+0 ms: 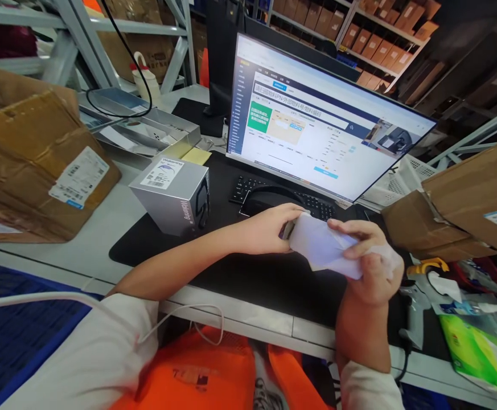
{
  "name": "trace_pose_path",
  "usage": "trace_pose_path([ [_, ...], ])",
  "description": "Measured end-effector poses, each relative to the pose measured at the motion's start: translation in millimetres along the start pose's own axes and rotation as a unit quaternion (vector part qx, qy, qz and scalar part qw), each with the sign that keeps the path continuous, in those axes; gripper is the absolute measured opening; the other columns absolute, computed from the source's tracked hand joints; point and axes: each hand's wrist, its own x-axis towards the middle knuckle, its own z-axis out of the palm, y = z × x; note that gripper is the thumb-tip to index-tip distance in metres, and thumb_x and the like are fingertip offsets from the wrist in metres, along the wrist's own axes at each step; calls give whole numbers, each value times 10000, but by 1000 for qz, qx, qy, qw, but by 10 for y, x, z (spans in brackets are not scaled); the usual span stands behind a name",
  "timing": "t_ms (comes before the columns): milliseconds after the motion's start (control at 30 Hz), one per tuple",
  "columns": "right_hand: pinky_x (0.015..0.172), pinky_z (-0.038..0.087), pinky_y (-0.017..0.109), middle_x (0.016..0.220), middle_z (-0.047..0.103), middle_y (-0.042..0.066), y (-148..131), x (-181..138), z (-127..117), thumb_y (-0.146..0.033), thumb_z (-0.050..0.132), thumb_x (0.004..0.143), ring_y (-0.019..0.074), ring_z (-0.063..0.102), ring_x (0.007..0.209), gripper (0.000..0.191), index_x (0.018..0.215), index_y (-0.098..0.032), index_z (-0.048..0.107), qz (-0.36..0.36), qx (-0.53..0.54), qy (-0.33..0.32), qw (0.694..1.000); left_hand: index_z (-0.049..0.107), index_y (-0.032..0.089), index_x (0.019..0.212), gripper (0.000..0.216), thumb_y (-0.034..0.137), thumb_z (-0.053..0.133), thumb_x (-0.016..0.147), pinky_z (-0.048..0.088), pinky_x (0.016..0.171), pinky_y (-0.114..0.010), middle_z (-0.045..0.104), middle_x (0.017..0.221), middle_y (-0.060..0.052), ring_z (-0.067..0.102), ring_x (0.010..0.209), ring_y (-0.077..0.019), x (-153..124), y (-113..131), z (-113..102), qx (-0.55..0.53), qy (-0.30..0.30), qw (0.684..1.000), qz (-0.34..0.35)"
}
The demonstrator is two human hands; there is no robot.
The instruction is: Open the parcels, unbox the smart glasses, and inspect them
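Observation:
My left hand point(269, 229) and my right hand point(370, 262) both grip a thin white packet point(323, 246) just above the black desk mat point(248, 273), in front of the keyboard point(282, 198). The left fingers pinch its left end, where a small dark item shows. The right fingers curl round its right side, with the thumb lying across the top. A silver product box point(172, 195) with a white label stands on the mat to the left of my left forearm.
A lit monitor point(316, 125) stands behind the keyboard. Worn cardboard boxes sit at left point(38, 165) and right point(474, 205). A barcode scanner point(414, 302) and a green packet point(479, 353) lie at the right. Shelves of cartons fill the background.

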Motion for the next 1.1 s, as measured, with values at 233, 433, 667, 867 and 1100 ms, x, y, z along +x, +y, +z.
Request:
trace_pose_path([
  [233, 712, 549, 323, 1087, 711, 66, 249, 161, -354, -475, 726, 840, 239, 673, 883, 417, 1181, -237, 713, 274, 46, -119, 953, 602, 164, 1110, 431, 167, 684, 687, 522, 812, -334, 636, 1142, -85, 635, 983, -239, -60, 130, -198, 127, -81, 988, -35],
  [433, 796, 555, 349, 960, 744, 70, 493, 154, -445, -590, 777, 786, 255, 691, 884, 585, 1222, -205, 721, 391, 112, -236, 883, 565, 168, 1178, 500, 219, 699, 700, 479, 773, -301, 611, 1151, -71, 609, 964, -218, -60, 97, -287, 154, -127, 978, -67],
  [667, 852, 554, 379, 965, 765, 81, 523, 155, -270, -686, 739, 789, 280, 699, 968, 649, 1222, -202, 734, 403, 107, -218, 882, 538, 177, 1273, 547, 294, 692, 760, 489, 863, -325, 597, 1276, -100, 608, 1108, -256, -81, 91, -361, 177, -123, 973, -82],
  [867, 922, 546, 390, 1008, 765, 81, 565, 111, -245, -697, 746, 787, 279, 695, 1020, 644, 1180, -187, 745, 400, 116, -194, 888, 548, 182, 1229, 532, 353, 716, 755, 490, 846, -331, 607, 1248, -92, 620, 1070, -255, -91, 113, -350, 182, -103, 973, -100],
  [1100, 727, 570, 354, 817, 757, 83, 514, 158, -296, -756, 807, 650, 243, 712, 781, 667, 928, -150, 771, 455, 139, -239, 846, 590, 169, 1206, 551, 370, 758, 721, 497, 844, -327, 643, 1224, -83, 637, 1034, -250, -56, 175, -327, 158, -134, 973, -100],
])
